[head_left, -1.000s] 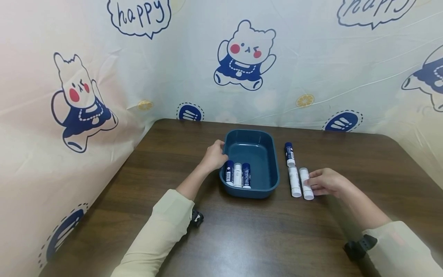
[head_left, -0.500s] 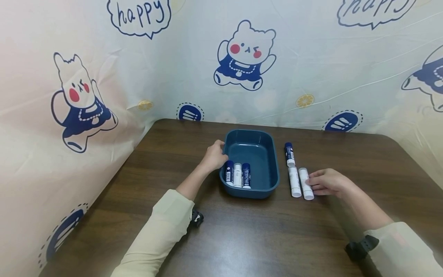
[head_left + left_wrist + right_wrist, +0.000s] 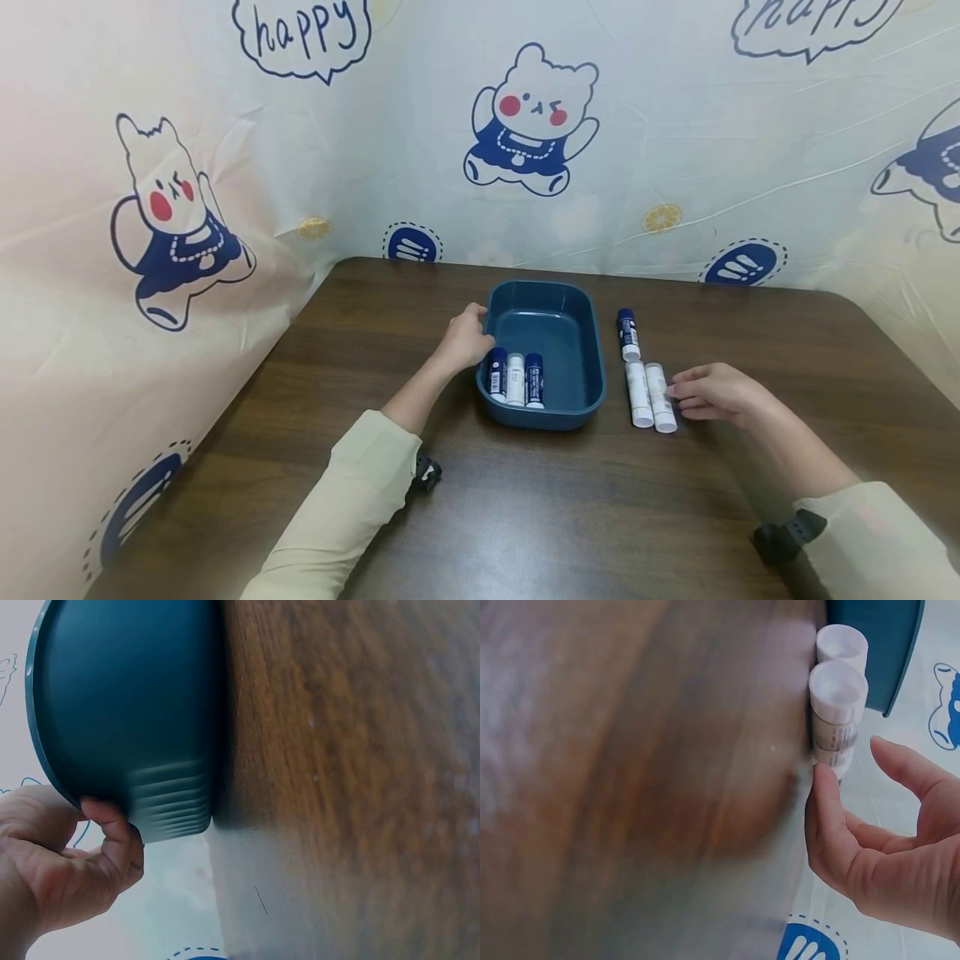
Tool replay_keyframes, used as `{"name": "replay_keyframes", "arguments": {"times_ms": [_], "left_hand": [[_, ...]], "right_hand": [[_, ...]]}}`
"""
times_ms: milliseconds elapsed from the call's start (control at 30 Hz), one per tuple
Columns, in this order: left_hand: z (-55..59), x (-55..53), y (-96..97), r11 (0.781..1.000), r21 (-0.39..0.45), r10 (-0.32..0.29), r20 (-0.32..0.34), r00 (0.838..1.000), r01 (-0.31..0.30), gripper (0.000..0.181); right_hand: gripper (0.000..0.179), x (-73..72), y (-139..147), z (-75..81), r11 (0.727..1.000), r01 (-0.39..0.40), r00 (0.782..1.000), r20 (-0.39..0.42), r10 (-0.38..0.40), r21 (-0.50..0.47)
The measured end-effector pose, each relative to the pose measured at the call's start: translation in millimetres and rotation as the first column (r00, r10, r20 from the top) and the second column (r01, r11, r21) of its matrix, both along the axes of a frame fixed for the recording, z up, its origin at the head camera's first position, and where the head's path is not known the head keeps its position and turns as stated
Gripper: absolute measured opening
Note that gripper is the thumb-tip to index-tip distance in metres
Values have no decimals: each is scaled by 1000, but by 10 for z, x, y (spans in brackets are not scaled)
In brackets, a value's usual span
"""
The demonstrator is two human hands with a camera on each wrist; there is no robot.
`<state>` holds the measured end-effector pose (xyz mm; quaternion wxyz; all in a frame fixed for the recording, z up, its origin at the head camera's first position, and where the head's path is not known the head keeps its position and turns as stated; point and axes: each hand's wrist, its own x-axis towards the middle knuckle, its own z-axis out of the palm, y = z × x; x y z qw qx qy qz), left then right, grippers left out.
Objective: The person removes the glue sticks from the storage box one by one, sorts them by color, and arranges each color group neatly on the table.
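My left hand (image 3: pixel 462 337) grips the left rim of a dark blue plastic tub (image 3: pixel 573 412), thumb and fingers pinching its edge in the left wrist view. Inside the tub, two navy glue sticks and a white one (image 3: pixel 515 379) stand in a row at the near left. My right hand (image 3: pixel 716 393) is right beside a white glue stick (image 3: pixel 661 398), with thumb and fingers spread apart in the right wrist view and a fingertip at the stick's side. Close along its left lies another white glue stick (image 3: pixel 639 394). A navy-capped glue stick (image 3: pixel 628 334) lies behind them, end to end.
A dark wooden table (image 3: pixel 517 517) bears everything. Behind and to the left hangs a pale cloth (image 3: pixel 405 125) with cartoon bears. Each wrist wears a black camera strap (image 3: pixel 789 535).
The white glue stick by my right hand has shifted slightly left, up against its neighbour. My right fingers have come away from holding it. The left hand and tub have stayed put.
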<state>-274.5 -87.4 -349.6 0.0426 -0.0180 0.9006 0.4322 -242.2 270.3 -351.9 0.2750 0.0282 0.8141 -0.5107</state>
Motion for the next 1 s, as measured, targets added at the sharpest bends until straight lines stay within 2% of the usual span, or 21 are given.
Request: {"name": "replay_keyframes", "arguments": {"times_ms": [233,433,733,1000], "left_hand": [[3,7,-7,1000,-2,5,-2,1000,-5,49],[3,7,-10,1000,-2,4,5,1000,-4,50],[-4,-1,-10,1000,3,2,4,1000,-2,49],[-6,1,-4,1000,11,2,7,1000,-2,49]], "right_hand": [[64,-9,-16,97,1000,-17,999,-31,17,-13],[62,-34,-109,168,997,-39,997,-65,35,-62],[60,-27,-360,332,994,-89,985,-154,79,-60],[58,-17,-601,430,987,-131,977,-182,113,-95]]}}
